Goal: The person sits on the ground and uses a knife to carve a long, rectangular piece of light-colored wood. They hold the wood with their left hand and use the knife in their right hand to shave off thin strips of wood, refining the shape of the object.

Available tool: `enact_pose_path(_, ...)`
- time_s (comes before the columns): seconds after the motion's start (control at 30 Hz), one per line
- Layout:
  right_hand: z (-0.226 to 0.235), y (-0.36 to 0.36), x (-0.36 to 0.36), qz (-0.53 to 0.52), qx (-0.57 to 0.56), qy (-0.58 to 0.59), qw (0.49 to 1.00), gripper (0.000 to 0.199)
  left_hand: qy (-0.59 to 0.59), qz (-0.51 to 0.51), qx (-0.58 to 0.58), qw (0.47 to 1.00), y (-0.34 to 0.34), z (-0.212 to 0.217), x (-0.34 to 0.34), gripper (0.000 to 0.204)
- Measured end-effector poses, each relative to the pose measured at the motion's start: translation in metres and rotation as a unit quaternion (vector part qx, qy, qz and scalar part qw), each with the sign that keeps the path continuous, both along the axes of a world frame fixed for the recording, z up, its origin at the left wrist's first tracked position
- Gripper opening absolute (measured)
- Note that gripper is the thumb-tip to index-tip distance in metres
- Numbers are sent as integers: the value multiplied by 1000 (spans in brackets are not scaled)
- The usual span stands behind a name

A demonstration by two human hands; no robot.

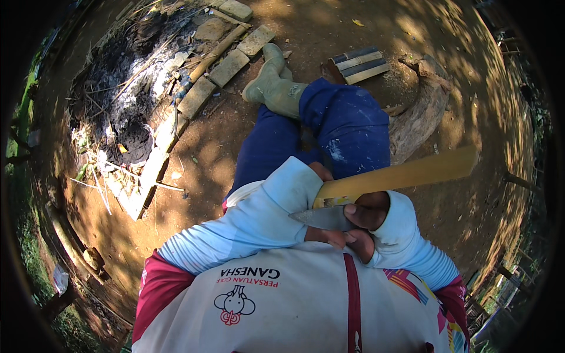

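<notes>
A flat, yellowish bamboo strip [406, 174] slants up to the right from between my hands, its far end free in the air. My right hand [372, 213] is closed on a knife, whose grey blade [327, 217] points left just below the strip. The knife's handle is hidden in the hand. My left hand [322, 234] is closed at the strip's near end, mostly covered by the light blue sleeve. The left and right fingers meet under the blade. Both hands are close to my chest, above my lap.
My legs in blue trousers [347, 126] stretch forward, ending in grey-green rubber boots [282, 88]. A curved log [421, 120] lies to their right, near a small slatted piece [360, 63]. At left, bricks [229, 67] border an ash heap [132, 126] on the dirt ground [206, 170].
</notes>
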State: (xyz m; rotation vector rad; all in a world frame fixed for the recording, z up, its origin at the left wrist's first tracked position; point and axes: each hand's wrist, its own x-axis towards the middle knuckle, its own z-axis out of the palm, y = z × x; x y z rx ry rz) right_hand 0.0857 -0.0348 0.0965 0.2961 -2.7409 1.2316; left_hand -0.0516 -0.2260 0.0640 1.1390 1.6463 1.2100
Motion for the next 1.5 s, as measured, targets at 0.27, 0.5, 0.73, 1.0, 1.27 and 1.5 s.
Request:
enact_pose_path(0.27,5,-1,-1,-2,-1,-16,1000,35,6,9,56,998,-2,-18,8,82)
enact_pose_path(0.5,6,-1,3,-18,-29,-44,998,36,-42,19,60,997,-1,-24,14,80)
enact_pose_path(0.73,5,-4,6,-39,-32,-39,998,37,-15,6,-64,998,0,-9,9,81)
enact_pose_path(1.0,2,-8,1,-51,-27,-22,998,35,5,55,39,998,0,-20,13,71)
enact_pose_path(1.27,-10,-13,-3,-83,-77,-31,993,31,-73,110,0,991,-2,-28,19,76)
enact_pose_path(1.5,-17,-15,7,-180,-408,-147,883,39,17,38,-28,999,13,10,-4,88)
